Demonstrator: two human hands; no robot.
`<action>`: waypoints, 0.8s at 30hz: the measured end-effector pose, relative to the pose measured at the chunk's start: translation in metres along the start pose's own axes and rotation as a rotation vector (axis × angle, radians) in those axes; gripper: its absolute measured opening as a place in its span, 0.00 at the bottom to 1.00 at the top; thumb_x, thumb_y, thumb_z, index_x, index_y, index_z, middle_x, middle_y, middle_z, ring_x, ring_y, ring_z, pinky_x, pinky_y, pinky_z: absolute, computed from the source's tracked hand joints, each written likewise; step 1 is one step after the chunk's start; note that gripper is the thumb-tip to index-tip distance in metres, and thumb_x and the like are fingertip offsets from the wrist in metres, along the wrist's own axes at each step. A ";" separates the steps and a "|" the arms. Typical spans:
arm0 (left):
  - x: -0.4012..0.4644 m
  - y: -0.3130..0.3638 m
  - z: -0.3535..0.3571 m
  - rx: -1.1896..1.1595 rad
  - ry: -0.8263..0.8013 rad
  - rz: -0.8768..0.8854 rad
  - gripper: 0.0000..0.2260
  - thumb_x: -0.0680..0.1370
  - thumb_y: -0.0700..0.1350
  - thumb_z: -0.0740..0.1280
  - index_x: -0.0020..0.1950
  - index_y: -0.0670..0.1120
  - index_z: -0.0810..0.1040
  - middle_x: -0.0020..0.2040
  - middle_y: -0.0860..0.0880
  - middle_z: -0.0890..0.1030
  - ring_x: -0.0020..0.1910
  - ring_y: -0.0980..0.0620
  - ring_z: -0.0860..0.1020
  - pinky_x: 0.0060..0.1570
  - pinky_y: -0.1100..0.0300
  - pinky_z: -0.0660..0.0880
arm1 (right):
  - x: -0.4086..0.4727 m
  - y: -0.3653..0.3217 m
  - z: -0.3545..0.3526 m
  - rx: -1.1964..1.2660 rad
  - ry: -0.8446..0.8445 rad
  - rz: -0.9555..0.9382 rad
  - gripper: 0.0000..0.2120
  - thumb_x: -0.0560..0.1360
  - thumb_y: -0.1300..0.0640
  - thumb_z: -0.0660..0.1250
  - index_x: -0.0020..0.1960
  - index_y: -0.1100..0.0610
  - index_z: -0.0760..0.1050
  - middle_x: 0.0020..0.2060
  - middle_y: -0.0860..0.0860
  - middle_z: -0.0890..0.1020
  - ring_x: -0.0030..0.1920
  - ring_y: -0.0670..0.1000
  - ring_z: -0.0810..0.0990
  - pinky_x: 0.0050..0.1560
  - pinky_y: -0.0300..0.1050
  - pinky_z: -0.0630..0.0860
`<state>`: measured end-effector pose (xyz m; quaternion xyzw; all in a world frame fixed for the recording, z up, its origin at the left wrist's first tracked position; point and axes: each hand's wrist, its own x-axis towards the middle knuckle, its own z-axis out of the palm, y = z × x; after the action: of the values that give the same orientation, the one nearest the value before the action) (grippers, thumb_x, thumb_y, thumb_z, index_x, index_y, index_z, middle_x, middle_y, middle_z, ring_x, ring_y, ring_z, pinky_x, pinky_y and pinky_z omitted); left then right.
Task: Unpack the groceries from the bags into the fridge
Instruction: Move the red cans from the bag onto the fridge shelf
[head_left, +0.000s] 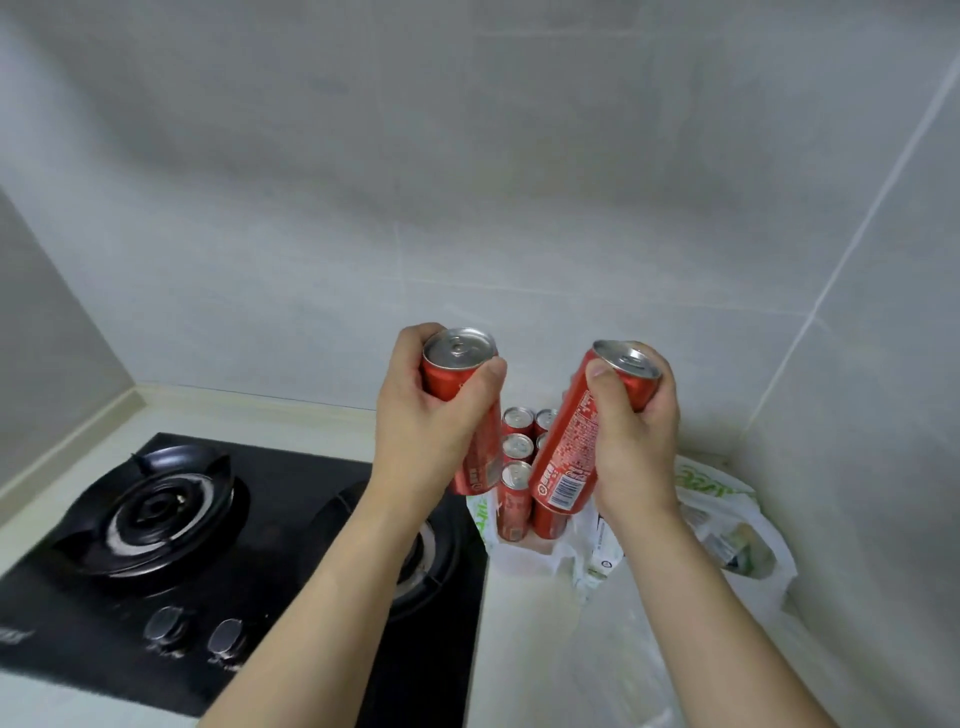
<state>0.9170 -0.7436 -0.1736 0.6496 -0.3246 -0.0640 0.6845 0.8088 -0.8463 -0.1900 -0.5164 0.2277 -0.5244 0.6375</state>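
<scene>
Unpacking is looking early-stage: left hand (421, 415) and right hand (636, 431) are each gripping one slim red aluminium drink can (457, 374) (569, 447) above the counter (524, 623), several matching cans (516, 488) still standing by the white-green plastic bag (727, 540) that is holding more packets, fridge out of view.

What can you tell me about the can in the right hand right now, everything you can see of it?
The can in the right hand is a tall, slim red drink can of what looks like aluminium, with a silver top and an unopened pull tab. White print and a barcode panel run down its side. It is tilted, top leaning right, held above the standing cans in the bag. The right hand grips its upper part, thumb across the rim. Nothing else visibly touches it.
</scene>
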 end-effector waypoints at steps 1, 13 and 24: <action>-0.001 0.002 -0.001 -0.012 0.026 0.008 0.15 0.73 0.46 0.74 0.56 0.51 0.73 0.46 0.55 0.81 0.43 0.59 0.81 0.39 0.69 0.75 | -0.002 -0.002 0.004 -0.029 -0.006 -0.033 0.08 0.72 0.55 0.71 0.46 0.44 0.76 0.40 0.56 0.80 0.36 0.54 0.81 0.36 0.52 0.80; -0.010 0.020 -0.044 0.112 0.195 0.103 0.18 0.71 0.48 0.75 0.58 0.50 0.74 0.45 0.56 0.81 0.42 0.61 0.81 0.40 0.70 0.75 | -0.017 -0.004 0.055 -0.117 -0.164 -0.074 0.07 0.67 0.45 0.72 0.44 0.42 0.78 0.42 0.54 0.83 0.45 0.61 0.83 0.49 0.65 0.78; -0.041 0.044 -0.146 0.291 0.351 0.156 0.18 0.70 0.50 0.76 0.56 0.51 0.75 0.43 0.60 0.81 0.42 0.63 0.81 0.40 0.72 0.74 | -0.077 0.003 0.134 -0.064 -0.366 -0.006 0.09 0.65 0.42 0.72 0.43 0.43 0.78 0.43 0.56 0.83 0.47 0.60 0.83 0.51 0.65 0.78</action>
<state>0.9468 -0.5926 -0.1399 0.7154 -0.2555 0.1504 0.6327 0.8952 -0.7212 -0.1636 -0.6238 0.1229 -0.4161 0.6501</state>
